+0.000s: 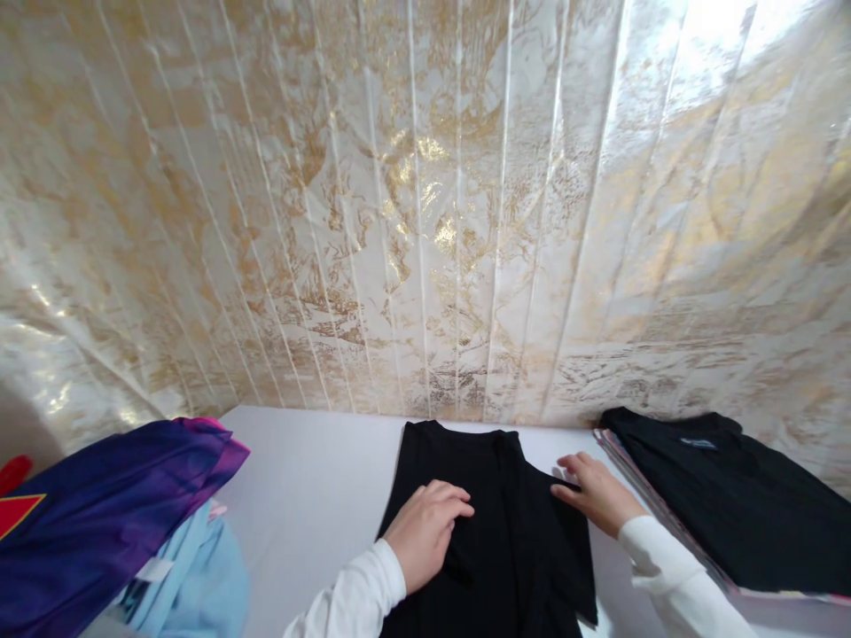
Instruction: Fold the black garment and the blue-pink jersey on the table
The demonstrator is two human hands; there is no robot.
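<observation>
A black T-shirt point(488, 532) lies on the white table in front of me, its neckline towards the wall. The left side looks folded in, while a sleeve sticks out on the right. My left hand point(429, 534) rests on the chest of the shirt, fingers stretched and lying nearly flat. Over at the right sleeve's upper edge is my right hand point(598, 494), its thumb and fingers apart with no cloth seen between them. Whether its thumb touches the sleeve, I cannot tell. The lower end of the shirt runs out of view.
To the right, a stack of folded garments point(718, 505) has a black shirt on top. At the left lies a heap with a purple garment point(126, 496) over a light blue one point(199, 576). A shiny gold-and-white wall covering point(425, 221) rises behind the white table point(306, 496).
</observation>
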